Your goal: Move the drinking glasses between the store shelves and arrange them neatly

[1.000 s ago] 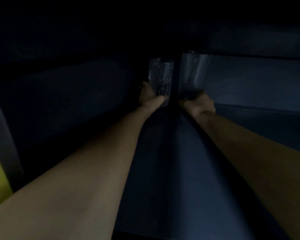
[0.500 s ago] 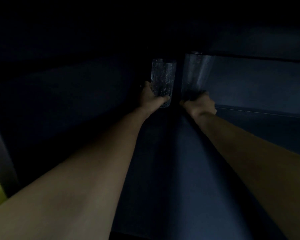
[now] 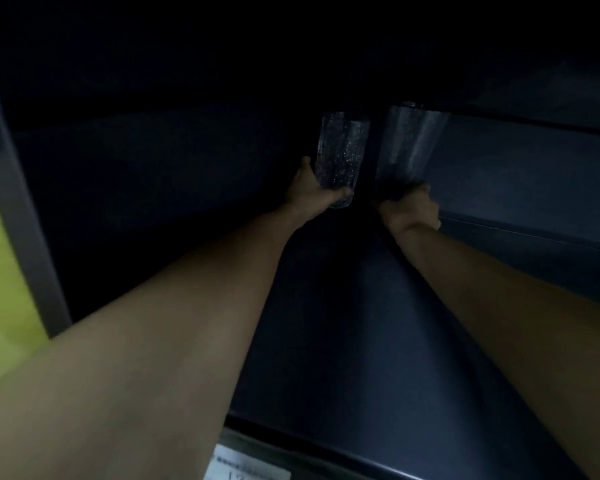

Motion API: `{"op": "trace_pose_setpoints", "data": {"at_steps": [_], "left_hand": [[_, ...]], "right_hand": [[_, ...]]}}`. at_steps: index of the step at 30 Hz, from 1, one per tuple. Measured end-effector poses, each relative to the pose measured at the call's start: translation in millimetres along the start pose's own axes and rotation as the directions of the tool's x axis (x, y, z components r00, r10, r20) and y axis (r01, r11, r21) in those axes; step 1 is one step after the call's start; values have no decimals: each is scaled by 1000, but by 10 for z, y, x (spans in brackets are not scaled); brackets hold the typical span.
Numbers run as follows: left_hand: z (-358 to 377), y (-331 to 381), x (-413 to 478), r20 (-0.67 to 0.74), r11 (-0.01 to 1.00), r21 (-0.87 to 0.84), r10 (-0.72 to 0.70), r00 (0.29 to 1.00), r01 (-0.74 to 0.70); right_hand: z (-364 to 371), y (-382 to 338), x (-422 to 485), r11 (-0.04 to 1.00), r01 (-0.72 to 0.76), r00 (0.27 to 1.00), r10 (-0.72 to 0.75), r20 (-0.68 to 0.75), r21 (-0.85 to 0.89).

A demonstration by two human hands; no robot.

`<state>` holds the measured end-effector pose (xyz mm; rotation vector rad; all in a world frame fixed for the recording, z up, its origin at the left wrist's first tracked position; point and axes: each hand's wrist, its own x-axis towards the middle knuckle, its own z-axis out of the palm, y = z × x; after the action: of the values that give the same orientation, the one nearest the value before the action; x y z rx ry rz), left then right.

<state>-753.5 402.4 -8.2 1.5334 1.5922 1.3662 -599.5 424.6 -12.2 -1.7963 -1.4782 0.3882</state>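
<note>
Both arms reach deep into a dark shelf bay. My left hand (image 3: 312, 197) grips the lower part of a tall clear glass with a speckled, bubbled surface (image 3: 342, 150). My right hand (image 3: 411, 211) holds the base of a second, smoother clear glass (image 3: 409, 143) just to the right. The two glasses stand upright side by side, a narrow dark gap between them, near the back of the dark blue shelf board (image 3: 378, 341). Whether their bases touch the board is hidden by my fingers.
The shelf above casts the bay into near darkness. A grey upright post (image 3: 25, 244) and a yellow panel (image 3: 0, 271) stand at the left. A white price label (image 3: 246, 467) sits on the shelf's front edge. The blue back panel (image 3: 534, 174) rises at the right.
The view pulled back and tilted, so the shelf's front edge with its label and more of the yellow panel show. Both hands keep their hold on the glasses, which stay side by side.
</note>
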Motion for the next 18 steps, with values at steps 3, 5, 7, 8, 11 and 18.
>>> {"op": "trace_pose_setpoints", "data": {"at_steps": [3,5,7,8,11,18], "left_hand": [[-40,47,-109,-30,998,63,-8,1000,10],[-74,81,-224,-36,992,121,-14,999,18],[-110,117,-347,-36,983,182,-22,999,28],[-123,132,-406,-38,977,210,-30,999,37],[-133,180,-590,-65,966,248,-58,996,72],[-176,372,-1092,70,971,136,-208,976,197]], "right_hand": [[-36,15,-10,1000,9,1000,-9,6,9],[-86,35,-49,999,26,1000,-27,13,30],[-147,53,-133,997,41,999,-42,24,59],[-182,73,-189,997,37,999,-39,22,71],[-298,132,-361,997,13,1000,-12,-14,76],[-746,220,-988,996,8,999,-11,42,91]]}}
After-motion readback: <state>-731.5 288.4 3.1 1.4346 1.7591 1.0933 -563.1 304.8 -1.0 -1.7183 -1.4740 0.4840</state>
